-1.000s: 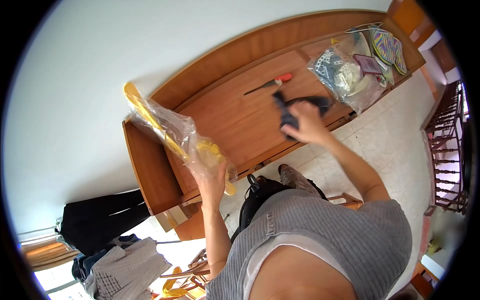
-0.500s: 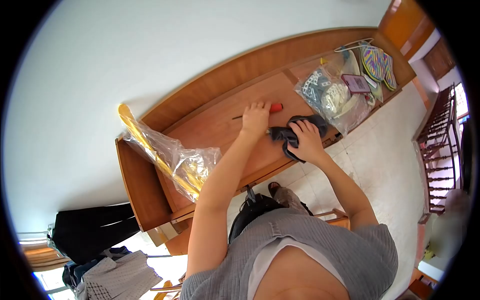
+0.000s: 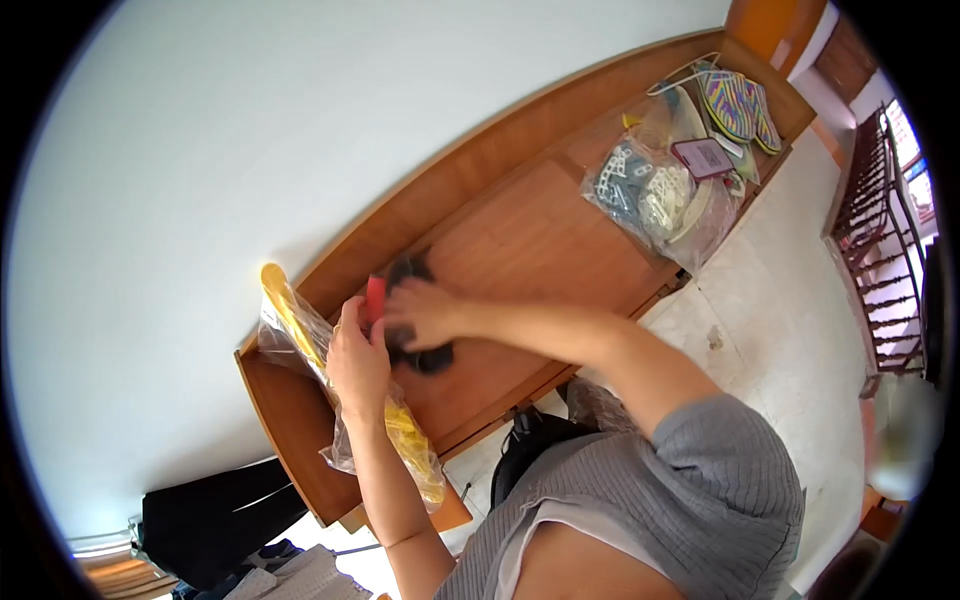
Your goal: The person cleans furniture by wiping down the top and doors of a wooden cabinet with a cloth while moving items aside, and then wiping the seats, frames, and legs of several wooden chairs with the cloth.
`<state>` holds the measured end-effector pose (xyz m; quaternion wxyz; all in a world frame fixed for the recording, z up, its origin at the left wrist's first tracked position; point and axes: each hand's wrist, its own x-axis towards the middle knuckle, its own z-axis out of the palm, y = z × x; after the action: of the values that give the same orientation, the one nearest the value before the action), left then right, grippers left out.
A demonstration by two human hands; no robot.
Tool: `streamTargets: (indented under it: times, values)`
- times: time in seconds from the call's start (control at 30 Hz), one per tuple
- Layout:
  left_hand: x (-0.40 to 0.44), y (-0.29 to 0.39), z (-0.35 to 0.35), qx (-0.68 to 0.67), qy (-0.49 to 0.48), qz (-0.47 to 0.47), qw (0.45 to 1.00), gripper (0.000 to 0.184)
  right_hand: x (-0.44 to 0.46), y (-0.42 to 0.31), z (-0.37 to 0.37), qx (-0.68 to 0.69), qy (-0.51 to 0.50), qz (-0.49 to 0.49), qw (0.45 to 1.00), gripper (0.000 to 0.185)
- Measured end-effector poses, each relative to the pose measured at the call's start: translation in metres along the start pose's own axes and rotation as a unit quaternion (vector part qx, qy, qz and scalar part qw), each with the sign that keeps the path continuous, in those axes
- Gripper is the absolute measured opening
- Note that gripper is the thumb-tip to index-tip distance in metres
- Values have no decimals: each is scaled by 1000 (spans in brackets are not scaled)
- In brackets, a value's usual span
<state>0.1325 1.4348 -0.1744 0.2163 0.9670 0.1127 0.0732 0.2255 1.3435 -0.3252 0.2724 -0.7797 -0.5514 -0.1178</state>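
My left hand [image 3: 358,352] is closed around a red-handled screwdriver [image 3: 376,298], its handle pointing up between thumb and fingers near the left end of the wooden surface. Its shaft is hidden. Right beside it, my right hand [image 3: 425,312] is smeared by motion and has hold of a dark grey, soft, cloth-like item [image 3: 430,360]. Parts of this item stick out above and below the hand; its exact kind does not show. A yellow rod-like piece in clear plastic wrapping [image 3: 290,310] lies just left of my left hand.
The wooden panel [image 3: 530,240] has raised edges and lies along the wall. At its far right are a clear bag of white and grey parts [image 3: 640,195], a phone-like pink-edged object [image 3: 702,158], colourful slippers [image 3: 735,105] and a hanger [image 3: 680,75]. Dark trousers [image 3: 215,520] hang lower left.
Both hands have moved left along the panel, the left with the screwdriver and the right with the dark item. The screwdriver has been lifted and turned from lying flat. The camera view has shifted.
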Motion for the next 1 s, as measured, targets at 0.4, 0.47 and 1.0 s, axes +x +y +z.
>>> streamTargets:
  times: [0.4,0.47,1.0]
  values:
    - [39,-49,64,253,-54,-50,965,31,-62,22,-45,-125,76,211,966,40]
    - [40,-87,59,277,-15,-12,961,31,-85,-46,-34,60,10,112,992,42]
    - [63,17,54,273,-70,48,958,38,-136,-55,-62,54,18,167,984,56]
